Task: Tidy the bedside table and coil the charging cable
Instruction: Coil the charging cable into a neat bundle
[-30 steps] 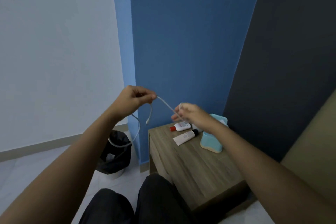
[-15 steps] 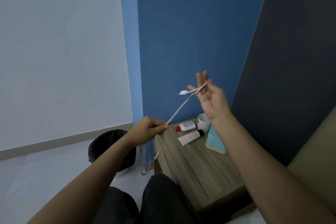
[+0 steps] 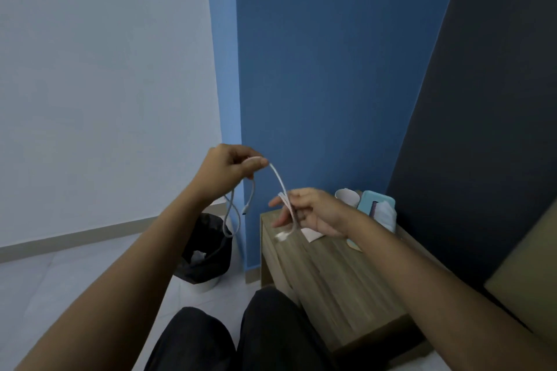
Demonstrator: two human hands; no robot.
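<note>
A white charging cable [image 3: 278,179] arcs in the air between both hands, above the near left corner of the wooden bedside table [image 3: 337,286]. My left hand [image 3: 229,170] pinches it at the top, and a loop with one plug end hangs below that hand. My right hand [image 3: 307,212] is lower and to the right, gripping folded turns of the cable, with the other plug dangling under its fingers.
A white cup [image 3: 346,197], a light blue tissue holder [image 3: 378,208] and a white tube partly hidden by my right hand stand at the table's back. A black-lined bin [image 3: 208,253] sits on the floor left of the table. My knees [image 3: 235,331] are in front.
My left hand has risen to the top of the cable. My right hand has come down from an open raised pose and closed around the folded turns.
</note>
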